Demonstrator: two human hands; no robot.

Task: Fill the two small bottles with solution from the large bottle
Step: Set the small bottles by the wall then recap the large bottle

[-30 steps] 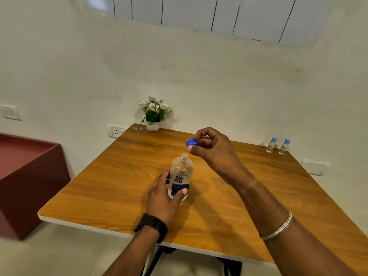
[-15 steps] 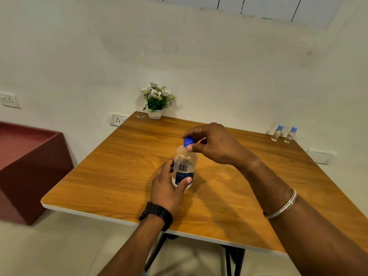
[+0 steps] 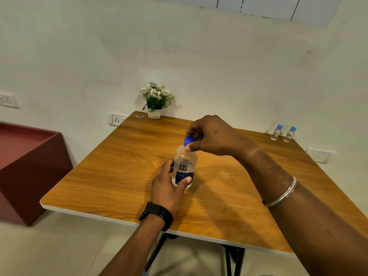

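A person's left hand, wearing a black wristwatch, is gripping the lower body of a large clear plastic bottle with a white and blue label. The thumb is pressing across the blue part of the label on the near side, while the other fingers are curling round the bottle's left and far side, mostly hidden behind it. The bottle is standing upright on the wooden table, roughly at its middle.

Directly above the bottle, the right hand, with a silver metal bangle on its forearm, is pinching the round blue cap, which is sitting on the bottle's neck. The thumb tip is lying against the bottle's shoulder just below the cap, and the curled fingers are wrapping over the cap's top and far side.

Well beyond the bottle and to its right, two small clear bottles with light blue caps are standing side by side at the table's far edge, close to the white wall. Beyond the bottle to the left, a small white pot of white flowers is sitting at the table's far corner. Far left of the bottle, off the table, a dark red box is standing on the floor.
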